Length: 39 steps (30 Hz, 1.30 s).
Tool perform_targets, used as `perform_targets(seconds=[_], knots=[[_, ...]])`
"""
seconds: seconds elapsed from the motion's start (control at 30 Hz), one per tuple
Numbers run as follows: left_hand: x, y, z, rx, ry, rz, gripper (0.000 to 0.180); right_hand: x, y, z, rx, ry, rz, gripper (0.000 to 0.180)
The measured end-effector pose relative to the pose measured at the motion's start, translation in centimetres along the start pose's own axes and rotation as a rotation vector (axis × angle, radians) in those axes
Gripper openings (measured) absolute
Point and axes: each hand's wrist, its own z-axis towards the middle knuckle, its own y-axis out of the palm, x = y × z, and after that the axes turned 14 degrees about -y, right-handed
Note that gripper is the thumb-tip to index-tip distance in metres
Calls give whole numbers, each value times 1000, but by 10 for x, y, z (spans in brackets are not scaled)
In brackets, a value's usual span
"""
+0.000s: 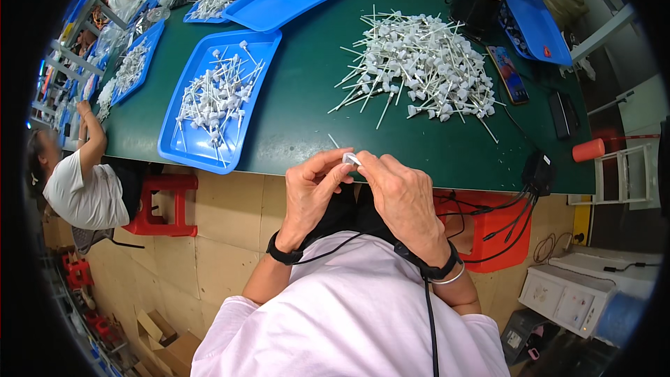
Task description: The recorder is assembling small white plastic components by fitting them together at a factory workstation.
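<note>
tray (183,146) left of heap (422,63), probably apart

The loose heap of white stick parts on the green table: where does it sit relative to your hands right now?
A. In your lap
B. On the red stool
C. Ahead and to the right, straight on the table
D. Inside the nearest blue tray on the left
C: the loose heap lies bare on the green table, beyond and right of the left hand and right hand, which pinch one small white part.

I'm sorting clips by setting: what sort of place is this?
Probably a small-parts assembly workshop: a heap of white stick parts on a green worktable, blue trays, and both hands pinching one small white piece.
</note>
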Motion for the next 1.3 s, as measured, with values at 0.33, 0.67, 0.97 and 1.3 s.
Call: perform_targets(seconds=[0.33,0.67,0.97,1.3], knots=[[1,1,-2,94,125,227,25,-1,-1,1,-27,-4,-18,14],[-2,1,-2,109,148,237,24,2,0,1,-7,4,97,13],[-6,-8,4,-63,52,-9,24,23,3,2,-31,135,548,21],[-8,-5,1,11,109,16,24,36,8,4,-217,339,1047,33]])
